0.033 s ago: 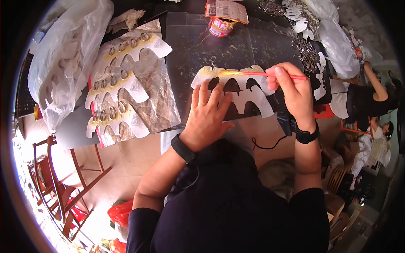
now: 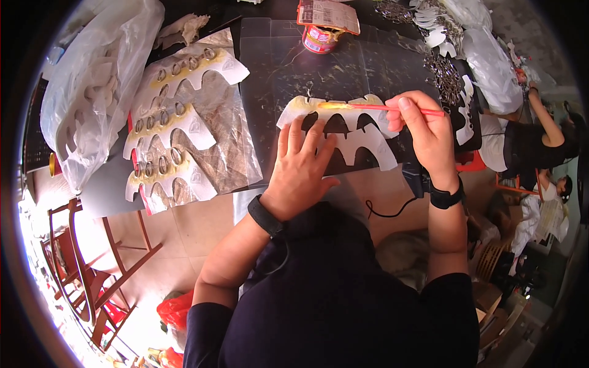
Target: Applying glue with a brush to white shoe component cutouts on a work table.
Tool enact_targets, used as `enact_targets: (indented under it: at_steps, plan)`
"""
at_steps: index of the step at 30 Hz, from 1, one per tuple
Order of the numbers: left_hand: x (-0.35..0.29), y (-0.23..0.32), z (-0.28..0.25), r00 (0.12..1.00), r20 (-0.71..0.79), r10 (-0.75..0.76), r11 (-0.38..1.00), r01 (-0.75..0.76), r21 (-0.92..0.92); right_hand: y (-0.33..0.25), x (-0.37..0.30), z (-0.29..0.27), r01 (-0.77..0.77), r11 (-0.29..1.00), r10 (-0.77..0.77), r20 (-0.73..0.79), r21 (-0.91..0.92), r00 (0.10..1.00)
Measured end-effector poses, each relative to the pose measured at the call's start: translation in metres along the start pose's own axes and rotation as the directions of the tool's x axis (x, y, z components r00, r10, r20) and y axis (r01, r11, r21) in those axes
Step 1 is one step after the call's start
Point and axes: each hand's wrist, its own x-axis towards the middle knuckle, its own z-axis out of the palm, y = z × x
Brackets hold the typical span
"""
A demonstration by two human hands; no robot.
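- Hardly anything has moved since the earlier frame: both hands and the brush [image 2: 377, 107] hold their places, and the view has slipped only a trace.
- The right hand [image 2: 429, 132] is closed in a pinch on the brush's red handle, its yellow-coated tip against the upper edge of the white card [image 2: 293, 109], probably for fine control.
- The left hand [image 2: 300, 168] lies palm down, fingers spread, gripping nothing; its fingertips meet the card's lower edge, seemingly to steady it.
- That card lies on the dark table [image 2: 276, 67] before the person, just beyond a second cut-out card [image 2: 365, 144].
- The tin [image 2: 319, 42] stands beyond, perhaps kept clear of the sleeves.
- Ring-bearing cards [image 2: 199, 132] lie spaced on a plastic sheet [image 2: 239, 147] at left, likely so they don't stick.
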Motion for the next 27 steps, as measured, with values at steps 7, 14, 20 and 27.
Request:
enact_targets:
  at_steps: [7, 14, 20, 27]
  plan:
    - [0.002, 0.002, -0.001, 1.000, 0.004, 0.004, 1.000, -0.004, -0.008, 0.001, -0.007, -0.012, -0.026, 0.999, 0.025, -0.038, -0.029, 0.999]
    - [0.003, 0.003, -0.003, 0.999, 0.029, -0.017, 1.000, 0.017, -0.013, 0.003, -0.017, -0.017, -0.058, 0.998, 0.055, -0.097, -0.035, 0.994]
    - [0.005, 0.005, -0.004, 1.000, 0.028, -0.008, 1.000, 0.008, -0.007, 0.012, -0.017, -0.023, -0.035, 0.999, 0.033, -0.101, -0.020, 0.994]
    - [0.014, 0.012, -0.003, 0.998, 0.026, -0.050, 0.997, 0.048, 0.068, 0.011, -0.014, -0.024, -0.024, 0.999, 0.022, -0.079, -0.022, 0.997]
